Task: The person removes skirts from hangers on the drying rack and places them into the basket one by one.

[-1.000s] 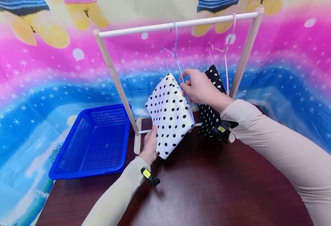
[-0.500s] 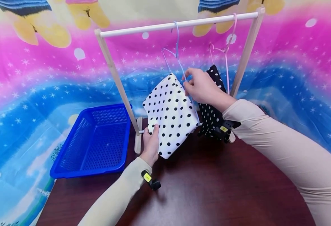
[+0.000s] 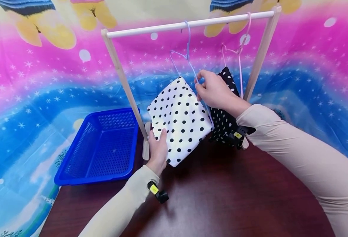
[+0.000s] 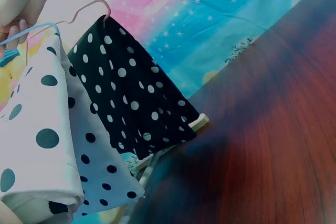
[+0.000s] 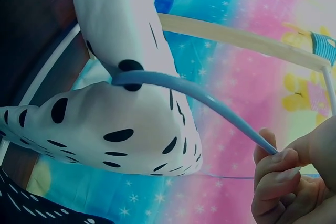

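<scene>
A white cloth with black dots (image 3: 180,121) hangs folded over a blue hanger (image 3: 188,49), whose hook sits on the rack's top bar. My left hand (image 3: 158,148) holds the cloth's lower left edge, thumb on the front and the other fingers hidden behind. With thumb and fingers my right hand (image 3: 212,89) pinches the right arm of the hanger, as the right wrist view also shows. Just behind that hand, a black cloth with white dots (image 4: 131,87) hangs from a pink hanger (image 3: 240,62).
The wooden rack has a pale top bar (image 3: 150,31), with a left post (image 3: 123,82) and a right post (image 3: 261,56). Left of it, a blue mesh basket (image 3: 110,144) stands on the dark wooden table (image 3: 221,197). A printed backdrop (image 3: 58,79) hangs behind.
The white cloth has turned, showing more of its front, and its right corner has swung right. My right hand has moved slightly right with the hanger's arm; the left keeps its hold.
</scene>
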### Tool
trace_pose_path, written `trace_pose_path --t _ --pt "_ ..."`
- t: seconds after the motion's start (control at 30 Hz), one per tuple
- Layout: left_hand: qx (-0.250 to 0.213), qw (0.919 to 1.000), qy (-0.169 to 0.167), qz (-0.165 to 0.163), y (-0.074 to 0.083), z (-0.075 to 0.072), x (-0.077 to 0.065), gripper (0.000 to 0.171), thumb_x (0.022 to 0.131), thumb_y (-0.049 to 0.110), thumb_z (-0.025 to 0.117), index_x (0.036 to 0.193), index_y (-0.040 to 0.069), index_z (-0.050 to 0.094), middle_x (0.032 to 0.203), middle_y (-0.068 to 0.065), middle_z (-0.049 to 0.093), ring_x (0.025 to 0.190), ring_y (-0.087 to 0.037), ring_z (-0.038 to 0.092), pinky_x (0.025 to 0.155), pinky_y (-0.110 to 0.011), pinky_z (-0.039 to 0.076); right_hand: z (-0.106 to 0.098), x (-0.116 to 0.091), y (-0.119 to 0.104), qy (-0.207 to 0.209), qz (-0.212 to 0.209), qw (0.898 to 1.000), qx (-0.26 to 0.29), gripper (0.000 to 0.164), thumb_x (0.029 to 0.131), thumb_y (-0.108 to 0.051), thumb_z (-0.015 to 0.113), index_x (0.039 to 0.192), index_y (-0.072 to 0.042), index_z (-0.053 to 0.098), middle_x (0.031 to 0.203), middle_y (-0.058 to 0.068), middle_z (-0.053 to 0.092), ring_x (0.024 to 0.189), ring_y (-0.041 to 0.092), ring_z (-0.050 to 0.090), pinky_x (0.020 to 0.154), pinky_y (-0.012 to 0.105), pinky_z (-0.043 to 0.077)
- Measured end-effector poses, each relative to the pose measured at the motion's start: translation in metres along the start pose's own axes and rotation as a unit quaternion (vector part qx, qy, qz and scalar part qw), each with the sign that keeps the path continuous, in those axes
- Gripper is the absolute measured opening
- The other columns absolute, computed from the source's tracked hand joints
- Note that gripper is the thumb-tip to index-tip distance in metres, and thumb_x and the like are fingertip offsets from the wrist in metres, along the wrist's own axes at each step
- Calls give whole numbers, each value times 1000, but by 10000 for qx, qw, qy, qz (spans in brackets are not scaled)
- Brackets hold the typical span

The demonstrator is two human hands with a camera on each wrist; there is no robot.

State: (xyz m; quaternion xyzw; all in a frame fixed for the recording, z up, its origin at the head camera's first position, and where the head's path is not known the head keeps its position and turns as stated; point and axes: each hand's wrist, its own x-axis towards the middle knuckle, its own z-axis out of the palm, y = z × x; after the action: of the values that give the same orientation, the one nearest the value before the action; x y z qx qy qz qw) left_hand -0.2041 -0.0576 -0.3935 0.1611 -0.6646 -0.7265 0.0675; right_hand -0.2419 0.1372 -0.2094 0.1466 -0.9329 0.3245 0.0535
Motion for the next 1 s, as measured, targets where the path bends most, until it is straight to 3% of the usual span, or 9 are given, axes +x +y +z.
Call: trace_pose_path --t 0.27,0.53,0.8,1.0 --pt "-306 9973 49 668 13 -3 -4 54 102 24 56 153 16 39 151 -3 49 142 -18 44 122 -38 33 2 1 2 -1 54 10000 -82 24 108 -24 42 114 -6 58 70 7 69 43 11 40 43 25 32" --pt "-14 9971 11 767 28 -8 -10 68 103 27 55 161 14 23 165 -2 31 153 -16 29 127 -36 23 4 3 5 81 -80 9997 -197 29 108 -25 43 99 -6 62 66 5 65 44 13 44 44 26 35" --pt "-389 9930 -203 1097 42 -11 -15 48 102 22 54 147 12 42 144 -4 53 131 -17 52 117 -35 38 6 4 9 209 -243 9986 -414 33 109 -27 40 91 -7 60 69 10 66 47 18 50 45 28 38" --pt "-552 9923 -349 1050 49 -13 -20 37 102 20 53 137 12 48 131 -6 59 117 -22 60 107 -36 46 7 4 11 270 -258 9984 -428 34 109 -27 40 91 -7 60 71 13 67 47 19 50 45 29 38"
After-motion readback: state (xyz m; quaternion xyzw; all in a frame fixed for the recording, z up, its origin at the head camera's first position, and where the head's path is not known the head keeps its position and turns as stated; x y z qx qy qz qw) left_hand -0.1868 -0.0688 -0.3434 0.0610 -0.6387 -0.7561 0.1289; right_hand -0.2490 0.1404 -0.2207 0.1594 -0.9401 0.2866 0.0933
